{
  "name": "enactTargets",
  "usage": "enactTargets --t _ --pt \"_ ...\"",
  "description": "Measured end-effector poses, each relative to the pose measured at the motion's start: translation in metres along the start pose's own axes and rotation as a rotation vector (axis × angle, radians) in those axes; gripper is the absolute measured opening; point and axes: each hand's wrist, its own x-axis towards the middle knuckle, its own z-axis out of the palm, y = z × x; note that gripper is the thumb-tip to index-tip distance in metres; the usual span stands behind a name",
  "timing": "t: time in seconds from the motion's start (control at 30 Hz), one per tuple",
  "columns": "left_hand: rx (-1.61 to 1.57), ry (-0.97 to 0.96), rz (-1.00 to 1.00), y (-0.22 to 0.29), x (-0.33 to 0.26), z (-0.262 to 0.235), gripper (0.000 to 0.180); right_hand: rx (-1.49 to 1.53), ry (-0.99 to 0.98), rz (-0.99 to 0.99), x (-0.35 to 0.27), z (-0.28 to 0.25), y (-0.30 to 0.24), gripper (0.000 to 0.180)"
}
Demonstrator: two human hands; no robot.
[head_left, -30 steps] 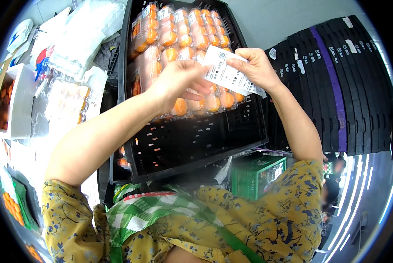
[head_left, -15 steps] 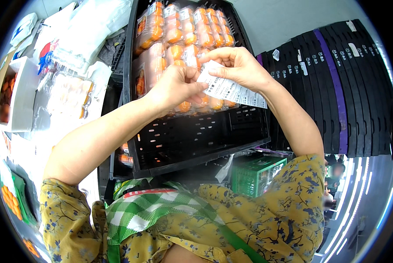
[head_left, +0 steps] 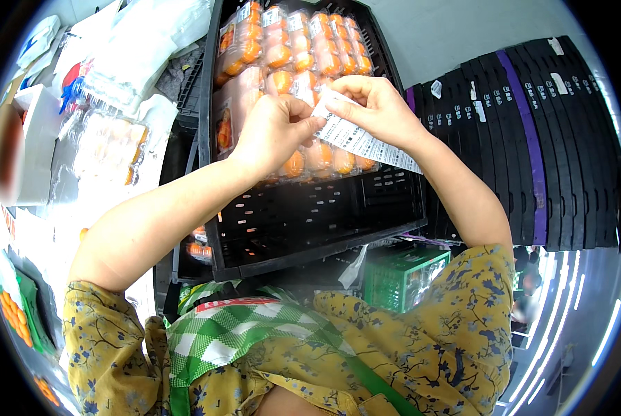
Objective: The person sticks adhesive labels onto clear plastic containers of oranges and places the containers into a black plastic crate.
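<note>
Both my hands are raised over a black plastic crate [head_left: 303,260]. Pinched between the fingers and thumb of my right hand [head_left: 380,114] is a white strip of printed labels [head_left: 366,144], its long end hanging down to the right. My left hand [head_left: 276,132] is closed too, thumb and fingertips together at the strip's left corner. Under the hands, the crate's far part holds rows of clear packs of orange fruit [head_left: 279,55], several with white labels on top. My hands hide some of the packs.
On the left, a white worktop [head_left: 133,197] bears clear plastic packaging [head_left: 109,149], plastic bags [head_left: 140,48] and a white box [head_left: 40,149]. Folded black crates [head_left: 487,152] are stacked at right. Below the near crate is a green crate [head_left: 400,281].
My left fingertips have shifted slightly left and up along the labels' edge. The right hand keeps its grip on the strip. A blurred reddish shape now shows by the white box.
</note>
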Motion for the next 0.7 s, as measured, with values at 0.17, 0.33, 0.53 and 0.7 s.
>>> enactTargets --t 0.17,0.33,0.53,0.7 --pt "0.151 0.009 0.09 -0.002 0.006 -0.012 0.021 -0.059 -0.07 0.087 0.008 -0.006 -0.001 0.021" --pt "0.988 -0.335 0.325 -0.027 0.02 -0.021 0.019 -0.094 0.059 0.158 0.027 -0.027 0.022 0.024" --pt "1.28 -0.646 0.304 -0.025 0.004 -0.015 0.043 -0.235 0.018 0.1 0.062 -0.021 0.037 0.033" --pt "1.402 -0.607 0.242 -0.019 0.002 -0.023 0.073 -0.361 -0.154 0.054 0.085 -0.006 0.032 0.031"
